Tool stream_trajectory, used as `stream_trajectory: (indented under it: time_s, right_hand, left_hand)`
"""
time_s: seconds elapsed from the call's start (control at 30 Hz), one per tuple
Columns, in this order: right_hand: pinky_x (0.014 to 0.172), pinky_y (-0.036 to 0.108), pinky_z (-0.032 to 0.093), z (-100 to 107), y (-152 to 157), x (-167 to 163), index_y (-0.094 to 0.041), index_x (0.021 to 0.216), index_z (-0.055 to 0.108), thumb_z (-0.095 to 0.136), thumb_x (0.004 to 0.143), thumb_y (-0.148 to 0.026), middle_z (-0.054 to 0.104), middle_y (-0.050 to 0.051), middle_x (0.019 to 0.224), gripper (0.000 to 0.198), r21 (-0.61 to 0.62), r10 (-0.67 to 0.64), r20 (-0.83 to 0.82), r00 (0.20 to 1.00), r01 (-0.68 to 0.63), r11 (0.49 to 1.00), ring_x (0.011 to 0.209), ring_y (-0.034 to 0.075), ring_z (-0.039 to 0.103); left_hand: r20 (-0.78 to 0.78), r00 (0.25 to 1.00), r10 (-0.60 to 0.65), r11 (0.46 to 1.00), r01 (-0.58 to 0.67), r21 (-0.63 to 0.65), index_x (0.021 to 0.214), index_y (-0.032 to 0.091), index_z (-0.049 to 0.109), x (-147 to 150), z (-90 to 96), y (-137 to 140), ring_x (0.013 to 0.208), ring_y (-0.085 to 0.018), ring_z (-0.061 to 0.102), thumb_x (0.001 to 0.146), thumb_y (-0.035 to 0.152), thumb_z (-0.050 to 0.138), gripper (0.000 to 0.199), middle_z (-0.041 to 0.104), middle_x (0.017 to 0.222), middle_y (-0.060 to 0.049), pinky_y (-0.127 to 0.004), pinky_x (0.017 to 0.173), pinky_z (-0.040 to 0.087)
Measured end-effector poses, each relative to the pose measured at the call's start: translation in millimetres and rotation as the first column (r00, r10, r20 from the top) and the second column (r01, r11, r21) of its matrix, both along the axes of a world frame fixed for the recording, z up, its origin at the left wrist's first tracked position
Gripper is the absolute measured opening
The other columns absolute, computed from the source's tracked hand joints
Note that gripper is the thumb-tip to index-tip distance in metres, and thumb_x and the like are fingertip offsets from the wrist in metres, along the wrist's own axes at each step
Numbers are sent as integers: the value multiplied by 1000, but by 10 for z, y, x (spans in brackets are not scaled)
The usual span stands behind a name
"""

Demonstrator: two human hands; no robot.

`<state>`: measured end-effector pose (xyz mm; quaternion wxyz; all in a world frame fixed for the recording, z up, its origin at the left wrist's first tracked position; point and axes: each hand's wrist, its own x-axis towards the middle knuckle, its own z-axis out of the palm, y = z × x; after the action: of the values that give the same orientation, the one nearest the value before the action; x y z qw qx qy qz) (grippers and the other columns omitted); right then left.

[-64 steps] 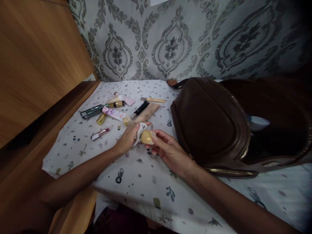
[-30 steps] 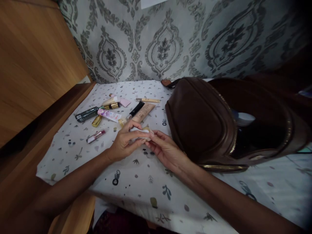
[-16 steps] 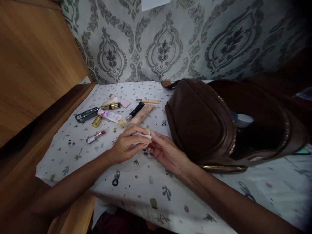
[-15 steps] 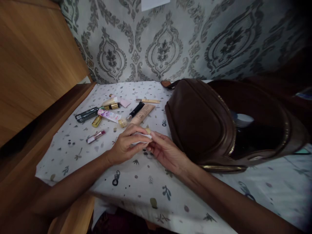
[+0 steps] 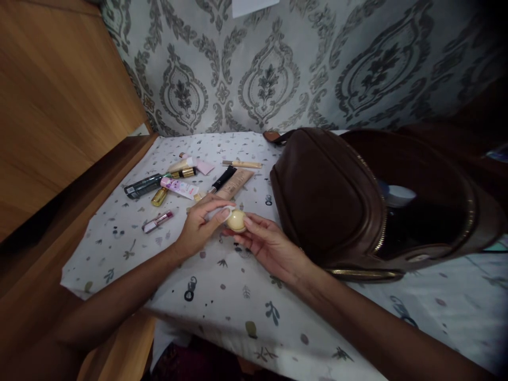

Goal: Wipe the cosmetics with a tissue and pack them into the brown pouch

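Note:
My right hand (image 5: 264, 238) grips a small round pale-yellow container (image 5: 237, 220) by its right side, with the fingers curled beneath it. From the left, my left hand (image 5: 202, 222) pinches a thin white wipe (image 5: 227, 210) against the container's edge. Just behind my left hand lie a beige squeeze tube (image 5: 236, 183), a black tube with a silvery cap (image 5: 222, 179) and a small pale-gold item (image 5: 199, 196), partly covered by the hand. A lipstick (image 5: 157, 221) rests on the cloth farther left.
A brown leather backpack (image 5: 321, 190) lies open on the right, a white round thing (image 5: 400, 196) inside. Left on the patterned cloth (image 5: 130, 275) are a dark bottle (image 5: 143, 186), a gold cap (image 5: 159, 197), a pink-purple tube (image 5: 180, 187) and other cosmetics. Behind, a slim beige tube (image 5: 243, 164).
The round container has turned, so its glossy yellow face now shows. My left fingers have drawn back leftward with the wipe. The cosmetics and backpack have stayed put.

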<state>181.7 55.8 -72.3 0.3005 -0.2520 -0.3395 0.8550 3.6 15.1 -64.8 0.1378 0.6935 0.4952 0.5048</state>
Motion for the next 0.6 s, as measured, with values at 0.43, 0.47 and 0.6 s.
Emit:
stream_trajectory:
  time_s: [0.43, 0.47, 0.6]
  right_hand:
    - [66, 19, 49, 12, -22, -35, -24, 97, 76, 90, 61, -28, 72, -1, 91, 38, -39, -90, -37, 995, 89, 995, 77, 10, 58]
    - [67, 18, 49, 20, -25, -39, -24, 99, 76, 90, 60, -28, 72, -1, 94, 41, -41, -73, -46, 996, 71, 997, 78, 9, 59]
    - [71, 20, 53, 24, -28, -42, -21, 92, 76, 90, 60, -27, 72, 1, 96, 36, -39, -67, -49, 997, 65, 997, 79, 10, 62]
  left_hand:
    - [-3, 999, 42, 999, -41, 23, 107, 19, 67, 18, 2, -13, 92, -17, 66, 95, 30, 59, 18, 71, 99, -4, -31, 87, 51]
    - [-2, 999, 40, 999, -40, 25, 106, 19, 67, 17, 2, -14, 92, -16, 66, 95, 30, 59, 18, 71, 98, -4, -31, 87, 51]
    - [-4, 999, 38, 998, -37, 52, 107, 18, 66, 19, -6, -14, 93, -16, 65, 96, 29, 58, 17, 70, 99, -4, -29, 86, 50]
